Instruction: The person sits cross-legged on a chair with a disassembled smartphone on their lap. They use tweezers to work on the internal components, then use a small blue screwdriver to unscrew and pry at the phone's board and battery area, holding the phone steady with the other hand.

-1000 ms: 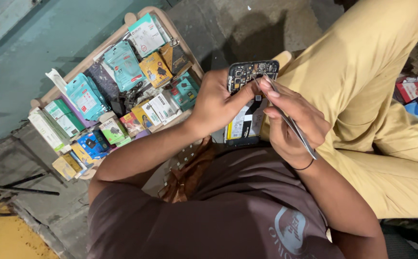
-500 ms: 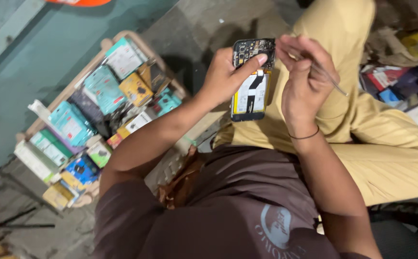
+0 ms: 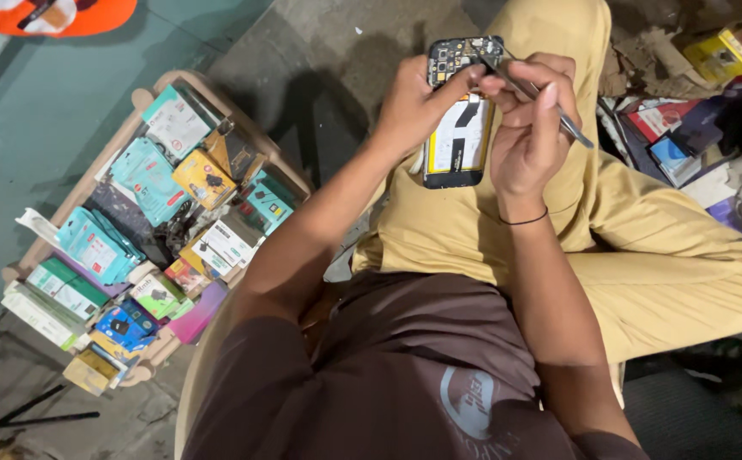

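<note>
My left hand (image 3: 416, 104) grips an opened phone (image 3: 459, 128) by its left edge, with the back cover off so the circuit board and a white and yellow battery show. The phone is held above my thigh in tan trousers. My right hand (image 3: 528, 128) pinches a thin metal tool (image 3: 550, 106), like tweezers, whose tip touches the top of the phone's board. A dark band circles my right wrist.
A wooden tray (image 3: 89, 183) packed with several small coloured boxes and packets stands on the floor at the left. More boxes and card scraps (image 3: 686, 128) lie at the upper right. An orange object (image 3: 55, 17) sits at the top left corner.
The view has shifted, so tray and hands sit lower left in frame. My right hand has brought the tool tip up to the phone's top end; the left hand keeps its hold.
</note>
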The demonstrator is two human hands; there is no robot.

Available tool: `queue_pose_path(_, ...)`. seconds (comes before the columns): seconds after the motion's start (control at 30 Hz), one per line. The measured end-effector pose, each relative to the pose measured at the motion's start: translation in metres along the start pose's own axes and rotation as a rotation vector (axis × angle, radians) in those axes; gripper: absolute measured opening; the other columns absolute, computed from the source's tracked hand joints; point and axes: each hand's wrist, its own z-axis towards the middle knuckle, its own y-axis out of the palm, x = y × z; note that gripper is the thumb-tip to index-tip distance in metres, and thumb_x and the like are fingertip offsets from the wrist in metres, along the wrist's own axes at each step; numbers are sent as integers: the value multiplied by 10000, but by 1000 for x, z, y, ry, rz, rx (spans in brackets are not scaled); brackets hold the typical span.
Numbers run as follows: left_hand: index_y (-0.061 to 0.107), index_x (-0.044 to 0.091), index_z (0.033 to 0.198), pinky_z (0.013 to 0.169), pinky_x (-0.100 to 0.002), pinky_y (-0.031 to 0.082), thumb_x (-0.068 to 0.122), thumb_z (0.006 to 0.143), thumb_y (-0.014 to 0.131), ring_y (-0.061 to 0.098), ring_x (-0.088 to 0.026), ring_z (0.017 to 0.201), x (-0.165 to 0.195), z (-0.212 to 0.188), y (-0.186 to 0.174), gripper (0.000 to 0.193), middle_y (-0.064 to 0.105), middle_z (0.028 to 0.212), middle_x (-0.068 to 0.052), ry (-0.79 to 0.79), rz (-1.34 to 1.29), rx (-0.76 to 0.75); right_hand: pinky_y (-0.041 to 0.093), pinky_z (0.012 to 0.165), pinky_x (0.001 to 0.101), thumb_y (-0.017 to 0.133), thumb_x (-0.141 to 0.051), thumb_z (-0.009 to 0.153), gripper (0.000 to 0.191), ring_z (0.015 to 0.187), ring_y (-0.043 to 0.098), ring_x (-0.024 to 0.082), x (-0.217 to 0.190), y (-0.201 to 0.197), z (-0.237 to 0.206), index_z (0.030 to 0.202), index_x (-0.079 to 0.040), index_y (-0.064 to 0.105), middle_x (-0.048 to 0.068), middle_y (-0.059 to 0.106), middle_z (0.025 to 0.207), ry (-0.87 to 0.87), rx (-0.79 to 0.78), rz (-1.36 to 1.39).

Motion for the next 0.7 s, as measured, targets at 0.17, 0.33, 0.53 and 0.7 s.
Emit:
queue_pose_path(0.17, 735, -8, 1113, 769, -236, 581, 95, 991, 712, 689, -51, 879, -4, -2, -7, 162, 772, 963, -10, 52, 13, -51, 624, 960, 368, 598, -93, 1127, 181, 1047, 642, 187, 11, -3, -6, 1213, 67, 591, 122, 541, 1253, -26, 68, -97)
queue_pose_path(0.33, 727, -8, 1132, 778, -248, 581, 61, 995, 725, 679, -55, 875, 1, -4, -9, 153, 762, 968, -17, 63, 5, -77, 626, 966, 350, 682, 19, 1095, 156, 1063, 660, 171, 13, -5, -11, 1210, 49, 581, 125, 578, 1238, -32, 73, -198)
queue_pose_path(0.53, 742, -2, 1089, 737, -246, 580, 67, 973, 718, 699, -54, 826, 14, -9, -9, 137, 779, 913, -15, 54, 115, -47, 653, 925, 350, 704, 55, 1069, 151, 1023, 725, 208, 14, -3, -9, 1186, 77, 610, 140, 660, 1158, -7, 152, -247)
queue_pose_path(0.7, 743, 6, 1114, 751, -243, 585, 71, 974, 714, 706, -49, 846, 23, -11, -7, 157, 788, 938, -19, 56, 123, -41, 649, 919, 339, 716, 67, 1062, 134, 1040, 738, 231, 10, 0, -8, 1170, 92, 642, 142, 654, 1151, -24, 123, -287)
